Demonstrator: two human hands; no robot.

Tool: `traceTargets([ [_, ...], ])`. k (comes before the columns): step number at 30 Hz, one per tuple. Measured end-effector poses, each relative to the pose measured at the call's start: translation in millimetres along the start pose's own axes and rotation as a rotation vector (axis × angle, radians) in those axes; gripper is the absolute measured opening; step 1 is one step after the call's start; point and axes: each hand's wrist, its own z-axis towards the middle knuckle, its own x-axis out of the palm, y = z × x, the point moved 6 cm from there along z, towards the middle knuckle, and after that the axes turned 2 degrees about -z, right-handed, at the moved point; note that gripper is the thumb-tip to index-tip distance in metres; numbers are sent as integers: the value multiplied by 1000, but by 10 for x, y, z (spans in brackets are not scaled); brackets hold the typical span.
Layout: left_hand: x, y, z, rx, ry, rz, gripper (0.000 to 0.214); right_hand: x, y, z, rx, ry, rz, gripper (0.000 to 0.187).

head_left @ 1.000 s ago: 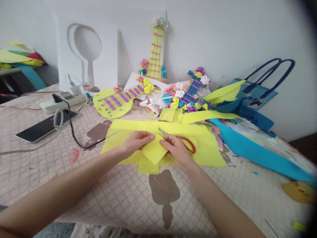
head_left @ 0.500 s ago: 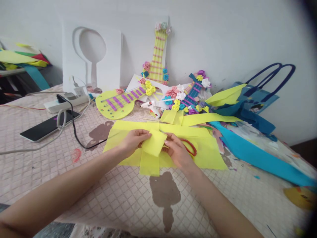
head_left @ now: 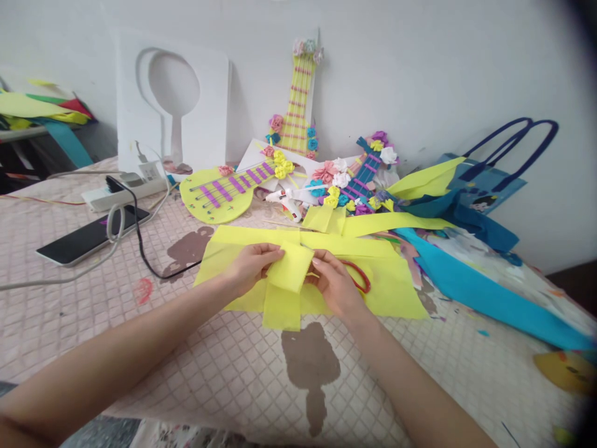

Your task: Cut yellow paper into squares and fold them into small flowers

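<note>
While a phone (head_left: 93,236) lies at the far left of the table (head_left: 69,311), a yellow strip (head_left: 290,272) is held near the middle, over a wide yellow sheet (head_left: 396,292). Its left edge is pinched by the curled fingers of the left hand (head_left: 249,267), its right edge by the closed right hand (head_left: 333,286). Since a second ago its top has been folded narrower, so folding is judged under way. Red-handled scissors (head_left: 360,278) lie just right. At the far right a blue bag (head_left: 485,183) is seen, with yellow and blue sheets at its mouth and its inside hidden.
</note>
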Motion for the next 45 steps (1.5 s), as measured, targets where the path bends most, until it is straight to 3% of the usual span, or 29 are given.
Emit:
traceTargets([
  [13, 87, 49, -47, 1, 58, 23, 32, -119, -50, 8, 11, -161, -55, 16],
  [28, 160, -213, -118, 214, 120, 193, 27, -78, -19, -15, 65, -138, -52, 20],
  [35, 188, -244, -144, 249, 166, 203, 31, -90, -16, -18, 43, -136, -73, 21],
  [45, 153, -235, -137, 329, 96, 184, 23, -56, 26, -21, -62, -100, -160, 18],
])
